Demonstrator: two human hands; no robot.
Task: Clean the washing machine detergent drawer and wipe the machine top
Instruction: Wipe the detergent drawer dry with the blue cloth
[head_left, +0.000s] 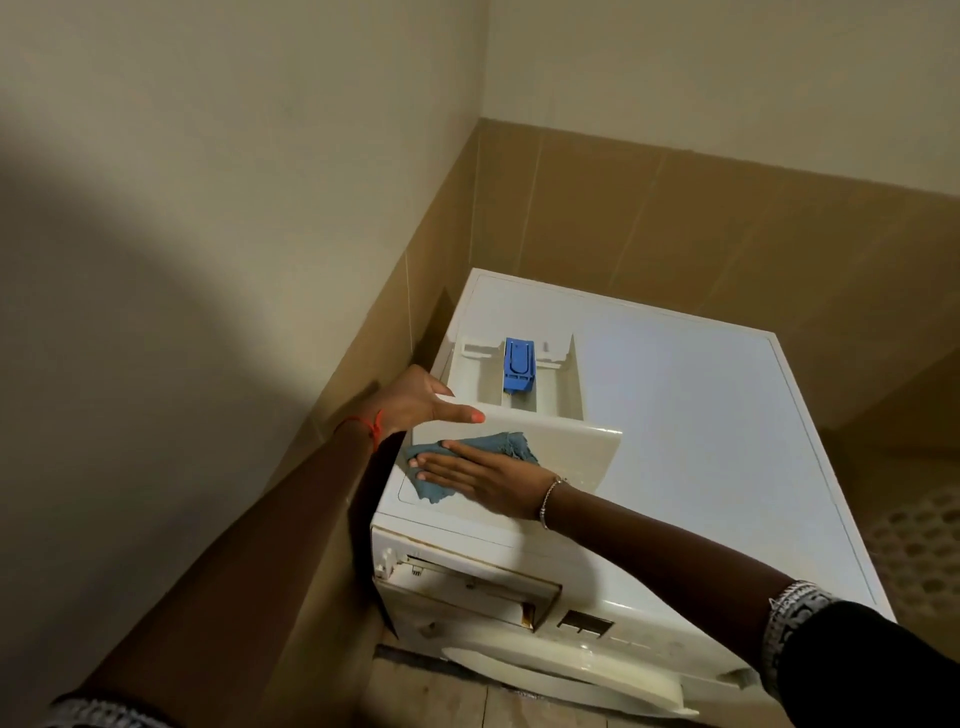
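The white detergent drawer (545, 395) lies out of its slot on the washing machine top (701, 415), near the left rear, with a blue insert (518, 365) standing in it. My left hand (421, 400) holds the drawer's front left corner, thumb along its front panel. My right hand (483, 478) lies flat on a blue-grey cloth (467, 457), pressing it on the machine top against the drawer's front panel. The empty drawer slot (467, 592) gapes in the machine's front.
The machine stands in a corner, with a tan-tiled wall (675, 218) behind and another close on the left. A white perforated basket (924, 551) sits to the right of the machine. The machine door (571, 675) shows at the bottom.
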